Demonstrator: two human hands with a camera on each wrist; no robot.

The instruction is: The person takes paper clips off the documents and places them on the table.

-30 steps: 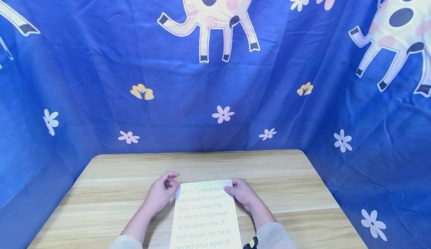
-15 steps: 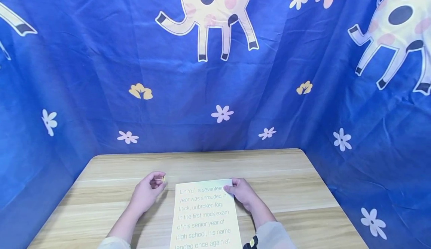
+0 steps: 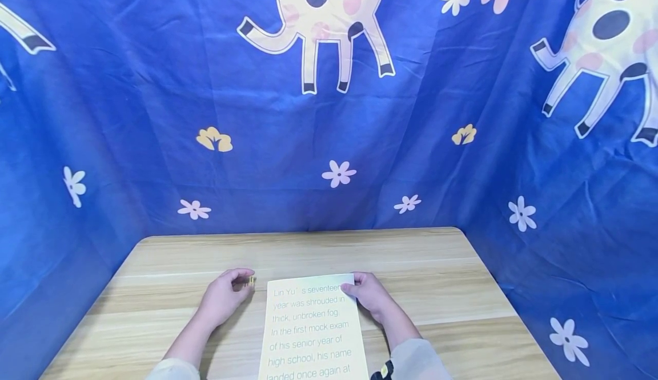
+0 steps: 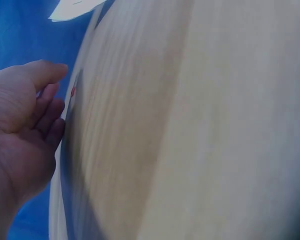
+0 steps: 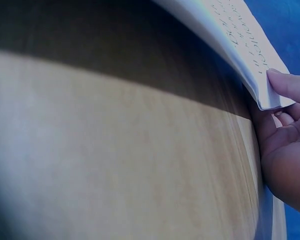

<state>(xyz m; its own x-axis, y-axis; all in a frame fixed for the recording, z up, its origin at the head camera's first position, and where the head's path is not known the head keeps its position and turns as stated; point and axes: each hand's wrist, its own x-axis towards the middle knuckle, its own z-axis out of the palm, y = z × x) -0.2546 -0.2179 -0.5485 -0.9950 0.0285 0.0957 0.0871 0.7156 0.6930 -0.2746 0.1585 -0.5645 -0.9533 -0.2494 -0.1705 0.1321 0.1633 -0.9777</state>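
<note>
A small yellowish piece, perhaps a clip (image 3: 252, 281), is at the fingertips of my left hand (image 3: 220, 300); its exact kind is too small to tell. The left wrist view shows a thin object with a red spot (image 4: 73, 92) just beyond the left hand (image 4: 27, 115), whose thumb and fingers are parted. My right hand (image 3: 372, 295) pinches the top right corner of white printed sheets (image 3: 311, 328), thumb on top and fingers beneath. Seen from the right wrist, the sheets (image 5: 240, 45) form a thin stack held by the right hand (image 5: 287, 135).
The pale wood-grain table (image 3: 437, 288) extends around both hands. Behind it and at both sides hangs a blue cloth (image 3: 277, 191) printed with cows and flowers. The sheets run off the lower edge of the head view.
My left hand has moved left, away from the sheets' top left corner, carrying the small yellowish piece. Its thumb and fingers have since spread apart. The right hand keeps its hold on the sheets.
</note>
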